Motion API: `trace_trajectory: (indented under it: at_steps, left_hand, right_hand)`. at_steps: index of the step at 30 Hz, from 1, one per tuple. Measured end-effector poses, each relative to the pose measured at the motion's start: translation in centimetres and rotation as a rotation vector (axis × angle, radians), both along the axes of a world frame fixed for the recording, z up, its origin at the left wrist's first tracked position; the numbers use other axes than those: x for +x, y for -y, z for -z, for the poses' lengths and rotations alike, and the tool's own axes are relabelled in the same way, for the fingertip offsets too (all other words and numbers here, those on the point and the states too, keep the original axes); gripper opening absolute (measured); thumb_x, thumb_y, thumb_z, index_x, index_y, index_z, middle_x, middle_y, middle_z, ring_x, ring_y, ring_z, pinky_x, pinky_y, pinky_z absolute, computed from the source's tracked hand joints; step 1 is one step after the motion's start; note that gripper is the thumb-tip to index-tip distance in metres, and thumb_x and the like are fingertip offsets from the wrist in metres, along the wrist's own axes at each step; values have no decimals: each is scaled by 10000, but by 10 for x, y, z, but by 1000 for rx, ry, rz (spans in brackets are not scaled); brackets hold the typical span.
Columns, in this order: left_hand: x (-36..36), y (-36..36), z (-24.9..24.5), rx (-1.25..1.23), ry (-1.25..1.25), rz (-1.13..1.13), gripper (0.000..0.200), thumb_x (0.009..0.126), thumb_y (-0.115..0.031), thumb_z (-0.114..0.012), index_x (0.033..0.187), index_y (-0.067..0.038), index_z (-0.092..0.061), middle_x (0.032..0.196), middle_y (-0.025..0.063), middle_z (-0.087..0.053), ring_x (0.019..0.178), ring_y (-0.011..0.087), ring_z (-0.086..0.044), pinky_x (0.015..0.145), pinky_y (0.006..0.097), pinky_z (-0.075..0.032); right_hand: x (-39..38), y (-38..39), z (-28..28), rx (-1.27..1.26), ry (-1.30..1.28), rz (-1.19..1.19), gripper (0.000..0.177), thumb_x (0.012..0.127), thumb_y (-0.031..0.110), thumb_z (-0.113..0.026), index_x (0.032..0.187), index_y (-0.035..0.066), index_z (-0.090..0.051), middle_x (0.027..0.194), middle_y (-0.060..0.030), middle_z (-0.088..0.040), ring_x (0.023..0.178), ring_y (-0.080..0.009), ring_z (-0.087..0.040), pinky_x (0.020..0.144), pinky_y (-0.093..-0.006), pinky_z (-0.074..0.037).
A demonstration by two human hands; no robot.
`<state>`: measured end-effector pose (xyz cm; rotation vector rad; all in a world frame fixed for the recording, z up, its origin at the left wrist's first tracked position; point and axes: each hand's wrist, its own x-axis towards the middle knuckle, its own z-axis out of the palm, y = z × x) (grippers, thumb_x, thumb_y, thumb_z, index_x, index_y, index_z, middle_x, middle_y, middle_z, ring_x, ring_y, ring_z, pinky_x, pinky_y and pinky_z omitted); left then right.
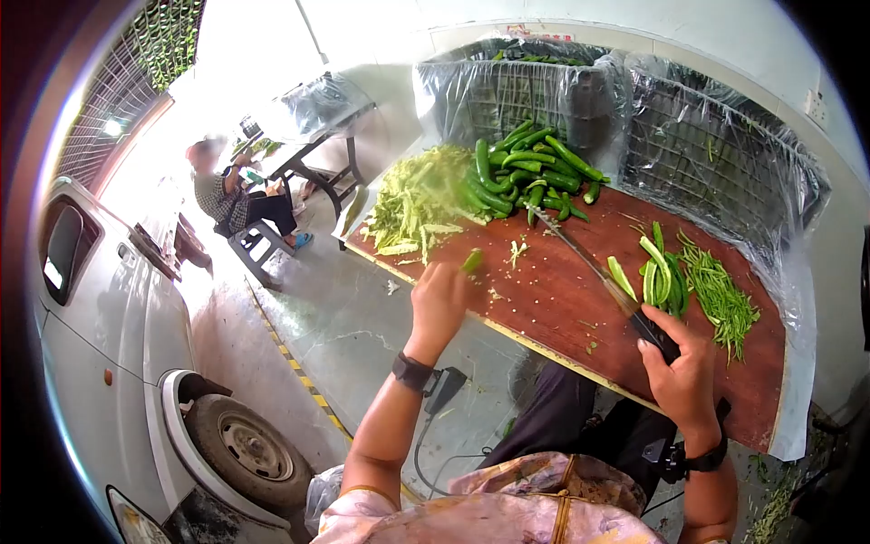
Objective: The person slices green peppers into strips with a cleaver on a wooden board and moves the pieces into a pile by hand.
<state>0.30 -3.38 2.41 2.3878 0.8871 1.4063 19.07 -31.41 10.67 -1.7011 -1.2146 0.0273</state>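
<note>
In my right hand (pixel 678 367) is a kitchen knife (pixel 594 263) by its black handle, its long blade pointing up and left across the board towards the whole peppers. My left hand (pixel 441 299) is closed at the board's near left edge, slightly smeared by motion. A small piece of green pepper (pixel 472 261) shows at its fingertips. Whole long green peppers (pixel 535 168) lie heaped at the back. Left of them is a pile of pale pepper cores (pixel 412 204). Halved peppers (pixel 663 276) lie beyond my right hand, beside a heap of thin green shreds (pixel 720 295).
The red-brown board (pixel 553 299) has scattered seeds. Plastic-lined crates (pixel 716 150) stand along its back edge. A person (pixel 227 190) sits on a stool (pixel 258 245) by another table (pixel 322 136). A white vehicle (pixel 127 317) stands at left.
</note>
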Motion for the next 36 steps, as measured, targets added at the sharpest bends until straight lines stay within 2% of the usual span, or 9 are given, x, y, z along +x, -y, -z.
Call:
trace_trajectory:
  at_steps: [6, 8, 13, 17, 20, 23, 24, 26, 36]
  left_hand:
    - [66, 31, -33, 6, 62, 439, 289, 870, -111, -666, 1147, -34, -640, 1179, 193, -626, 1065, 376, -613, 897, 413, -512]
    - [77, 42, -42, -63, -124, 659, 450, 879, -163, -667, 1308, -61, -575, 1392, 195, -507, 1233, 385, -527, 1021, 419, -455]
    - [75, -11, -11, 112, -556, 617, 430, 891, -239, -634, 1299, -108, -599, 1436, 149, -486, 1334, 339, -444, 1092, 441, -382]
    - [50, -40, -44, 289, -1150, 113, 373, 888, -298, -613, 1250, -218, -653, 1351, -2, -582, 1247, 270, -526, 1022, 409, -449]
    - [42, -88, -45, 141, -804, 137, 317, 832, -311, -656, 1129, -209, -706, 1166, 47, -631, 996, 270, -661, 833, 409, -541]
    - [56, -142, -22, 201, -671, 171, 328, 818, -225, -659, 1137, -161, -696, 1129, 86, -620, 984, 319, -653, 813, 422, -549]
    - [62, -106, -52, -65, -623, 152, 401, 794, -113, -665, 1192, -78, -647, 1283, 181, -586, 1144, 372, -576, 980, 440, -486]
    - [78, -118, -40, -32, -631, 142, 436, 788, -101, -662, 1220, -60, -623, 1303, 199, -564, 1152, 391, -567, 983, 445, -482]
    - [97, -143, -9, 108, -489, 106, 239, 836, -41, -573, 1074, -36, -578, 1060, 203, -584, 945, 416, -613, 805, 497, -516]
  right_hand:
    - [9, 24, 1, 108, -55, 89, 337, 813, -17, -651, 1150, -29, -670, 1017, -172, -716, 923, -209, -693, 837, -321, -523]
    - [13, 37, 3, 82, -29, 107, 339, 813, -14, -649, 1150, -34, -668, 1013, -169, -717, 928, -211, -692, 840, -325, -522]
    - [10, 62, 2, 21, -248, 110, 337, 806, -11, -635, 1137, -69, -659, 1000, -175, -718, 947, -200, -684, 857, -332, -514]
    - [14, 75, 11, 5, -435, 39, 327, 820, 3, -652, 1137, -76, -658, 1016, -137, -715, 949, -161, -660, 860, -302, -507]
    - [15, 75, 28, -26, -565, -10, 337, 837, 6, -656, 1167, -67, -643, 1012, -101, -705, 924, -137, -642, 843, -289, -508]
    - [13, 70, 36, -29, -725, -77, 353, 871, 22, -643, 1215, -47, -609, 907, -66, -682, 775, -82, -605, 694, -236, -501]
    - [13, 69, 37, -57, -808, -87, 365, 879, 33, -640, 1234, -39, -594, 863, -53, -664, 705, -64, -571, 628, -221, -473]
    - [13, 66, 41, -86, -918, -91, 399, 901, 57, -626, 1284, -22, -552, 765, -29, -618, 560, -42, -493, 500, -205, -405]
    - [23, 63, 56, -61, -997, 29, 380, 970, 148, -560, 1322, 16, -507, 749, -18, -570, 553, -49, -474, 470, -207, -380]
